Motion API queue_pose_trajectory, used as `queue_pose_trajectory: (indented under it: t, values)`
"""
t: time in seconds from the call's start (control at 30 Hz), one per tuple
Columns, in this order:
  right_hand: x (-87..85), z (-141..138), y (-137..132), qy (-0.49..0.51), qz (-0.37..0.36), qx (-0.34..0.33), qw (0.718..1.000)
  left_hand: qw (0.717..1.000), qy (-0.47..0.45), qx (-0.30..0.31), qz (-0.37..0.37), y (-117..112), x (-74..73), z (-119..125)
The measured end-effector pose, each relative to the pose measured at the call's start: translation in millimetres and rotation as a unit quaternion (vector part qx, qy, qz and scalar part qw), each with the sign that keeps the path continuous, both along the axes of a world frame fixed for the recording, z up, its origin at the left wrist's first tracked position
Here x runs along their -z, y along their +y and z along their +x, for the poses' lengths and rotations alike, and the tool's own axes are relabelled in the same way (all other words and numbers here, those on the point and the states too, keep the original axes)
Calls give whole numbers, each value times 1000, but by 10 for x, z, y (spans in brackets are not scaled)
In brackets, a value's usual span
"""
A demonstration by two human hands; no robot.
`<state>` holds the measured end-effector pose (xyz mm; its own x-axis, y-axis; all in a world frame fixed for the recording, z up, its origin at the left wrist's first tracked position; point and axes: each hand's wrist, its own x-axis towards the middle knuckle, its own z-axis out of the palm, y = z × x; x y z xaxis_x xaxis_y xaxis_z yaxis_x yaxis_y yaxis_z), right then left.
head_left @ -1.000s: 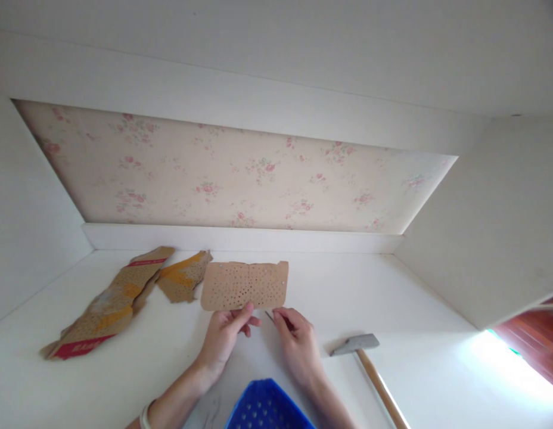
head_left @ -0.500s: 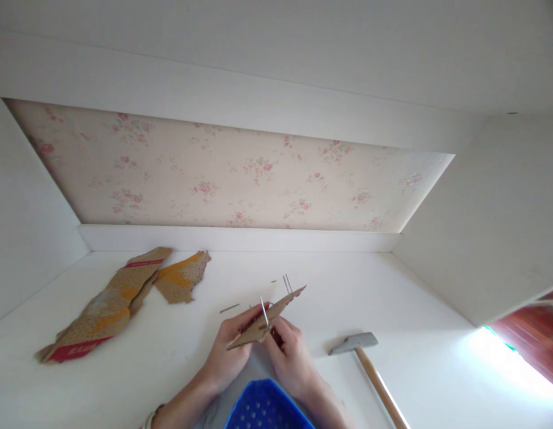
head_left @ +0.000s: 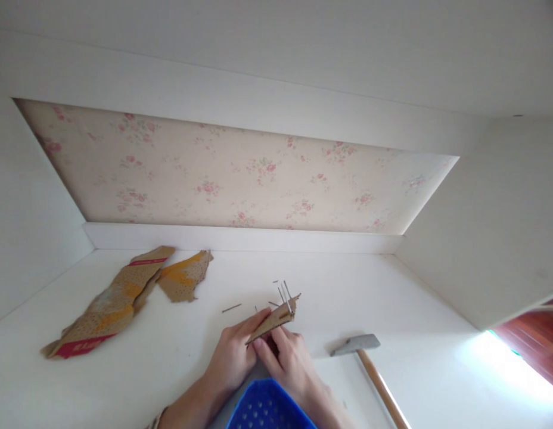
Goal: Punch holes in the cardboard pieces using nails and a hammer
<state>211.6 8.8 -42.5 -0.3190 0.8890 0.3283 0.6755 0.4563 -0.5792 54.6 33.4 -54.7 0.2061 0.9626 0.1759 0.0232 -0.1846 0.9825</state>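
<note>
A left hand [head_left: 234,357] and right hand [head_left: 289,364] grip the perforated brown cardboard strip [head_left: 272,322], now tipped edge-on, thin metal nails [head_left: 285,295] protruding upward.

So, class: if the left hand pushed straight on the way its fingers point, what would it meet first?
The cardboard piece, right at its fingertips: the left hand grips its near edge. Beyond stand the nails through it, though depth is unclear.
</note>
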Motion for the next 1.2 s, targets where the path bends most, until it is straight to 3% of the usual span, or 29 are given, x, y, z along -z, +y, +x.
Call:
queue_pose_trajectory:
  t: [0.2, 0.37, 0.5, 0.63, 0.83, 1.03, 1.2]
  values:
    - [26, -2, -6, -16, 53, -4, 998, 998, 47, -11, 33, -9, -39, 9]
    - [-2, 8, -57, -4, 56, 4, 998, 988, 35, -148, -27, 50, -116, 9]
    - [-6, 47, -23, 10, 34, 98, 995, 972, 14, -231, -36, 146, -164, -63]
    - [13, 50, 70, -18, 3, 192, 981, 957, -93, -271, -40, 244, -127, -119]
    - [69, -5, 108, -87, -14, 212, 973, 929, -324, -144, -110, 265, -98, -94]
    - [110, 11, 99, -66, -23, 199, 978, 896, -395, -13, -203, 214, -210, -54]
    - [83, 41, 112, -3, -21, 206, 978, 870, -427, 0, -249, 204, -233, -40]
